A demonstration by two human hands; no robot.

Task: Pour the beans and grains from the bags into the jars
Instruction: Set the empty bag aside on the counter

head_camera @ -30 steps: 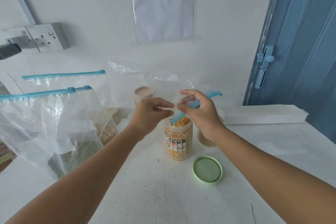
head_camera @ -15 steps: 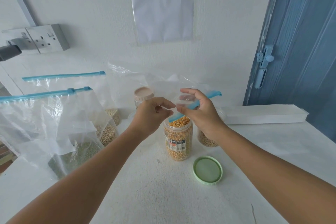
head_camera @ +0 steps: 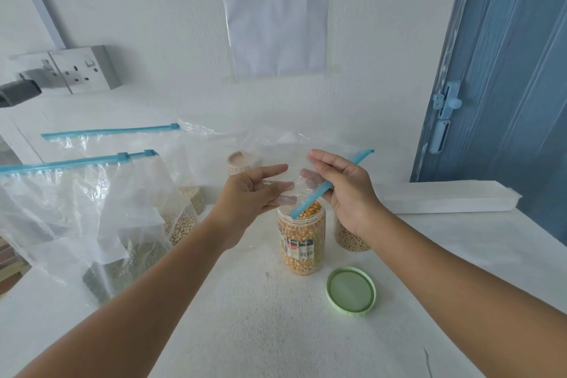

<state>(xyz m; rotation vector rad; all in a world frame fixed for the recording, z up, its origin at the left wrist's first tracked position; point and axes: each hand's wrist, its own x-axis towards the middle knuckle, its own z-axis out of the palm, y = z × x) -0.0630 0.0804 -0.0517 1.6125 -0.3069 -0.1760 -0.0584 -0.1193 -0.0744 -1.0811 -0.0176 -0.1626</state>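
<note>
Right hand (head_camera: 343, 190) grips empty bag (head_camera: 285, 159) by its blue zip strip over full corn jar (head_camera: 302, 236); left hand (head_camera: 254, 190) released, fingers spread. Lid (head_camera: 351, 291) waits beside, mid-surface, for capping.

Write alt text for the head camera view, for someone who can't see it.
Two bare hands hold an emptied clear zip bag over an open jar of corn kernels: the right hand grips its blue zip strip, the left hand touches the plastic with loose fingers. A green lid lies on the white table.
</note>
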